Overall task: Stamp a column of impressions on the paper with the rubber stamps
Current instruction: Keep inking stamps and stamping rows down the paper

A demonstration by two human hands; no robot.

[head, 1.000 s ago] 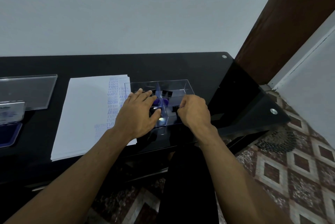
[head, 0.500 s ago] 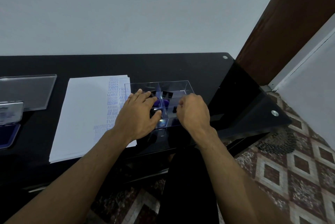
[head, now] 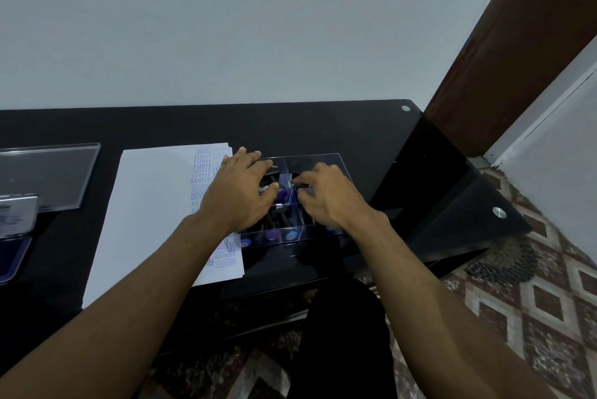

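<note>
- Left hand (head: 237,195) lies spread over the clear box (head: 318,163), fingers straight; thumb beside a stamp (head: 280,194)
- Right hand (head: 328,196) reaches into the box, fingers curled; whether it pinches a stamp, I cannot tell
- Paper (head: 151,205) just left of the box, on the black table (head: 323,127); blue impressions (head: 202,169) run down its right edge

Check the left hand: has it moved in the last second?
Yes. The left hand has slid away from the person: its fingertips now reach the clear box's far edge, near the paper's top edge, having stopped short of both before.
</note>
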